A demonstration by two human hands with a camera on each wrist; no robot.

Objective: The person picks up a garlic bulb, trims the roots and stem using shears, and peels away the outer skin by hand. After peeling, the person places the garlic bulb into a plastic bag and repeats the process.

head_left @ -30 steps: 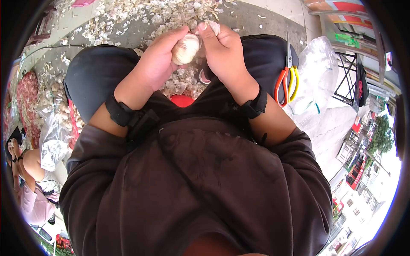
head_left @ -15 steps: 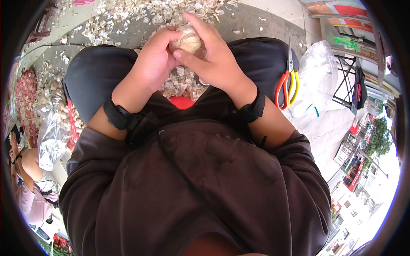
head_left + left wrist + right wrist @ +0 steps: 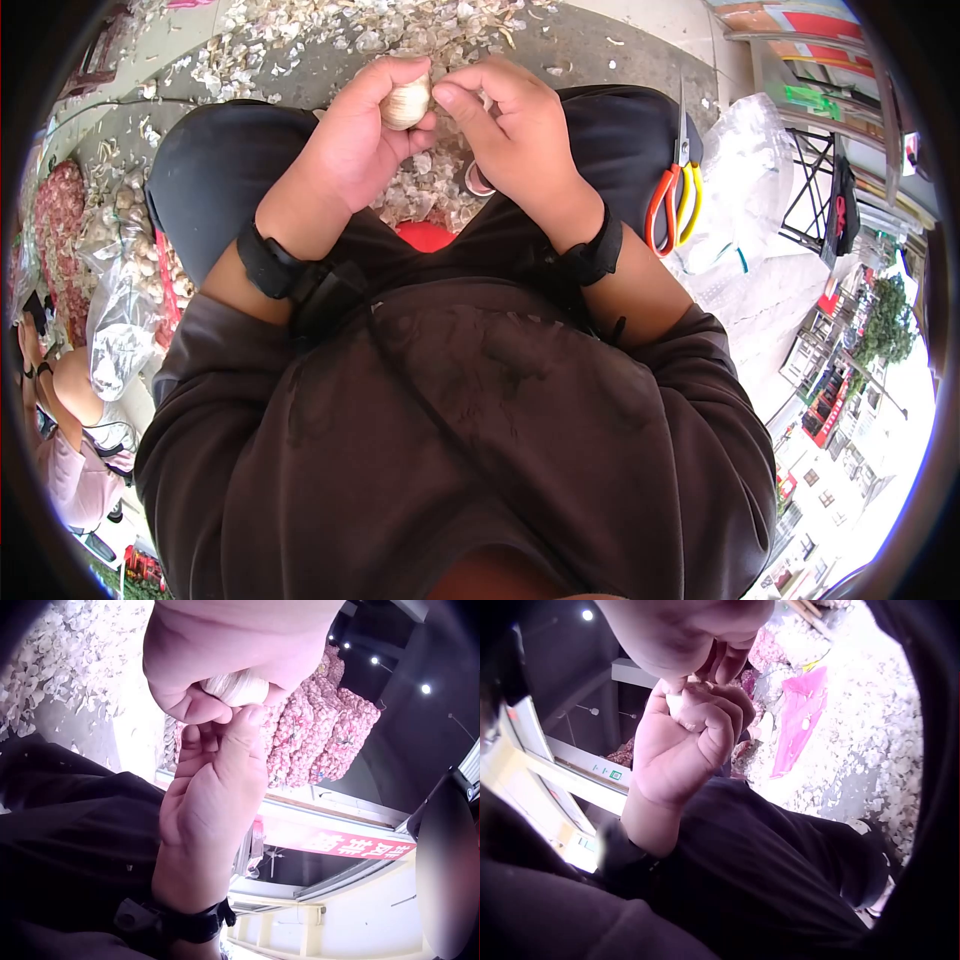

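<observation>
My left hand [image 3: 330,160] holds a whitish garlic bulb [image 3: 407,106], its thumb over the top and fingers curled around the side. The bulb [image 3: 241,688] peeks out between the left fingers in the left wrist view. Right beside it, my right hand [image 3: 525,135] has thumb and forefinger pinched together at the bulb's edge, on its papery skin; the pinched bit is mostly hidden by the fingertips. Seen from the right wrist, the left fingers wrap the bulb [image 3: 676,706] while the right hand covers its upper part.
Scissors [image 3: 660,208] with red and yellow handles lie on the right thigh, beside a clear plastic bag [image 3: 745,170]. Loose garlic skins [image 3: 300,45] litter the floor. Filled mesh sacks [image 3: 322,739] are stacked beyond. Another person [image 3: 75,440] sits at the left.
The right hand held a piece of skin apart from the bulb, then came around the bulb, and now has drawn back to pinch at its edge. The left hand keeps the bulb.
</observation>
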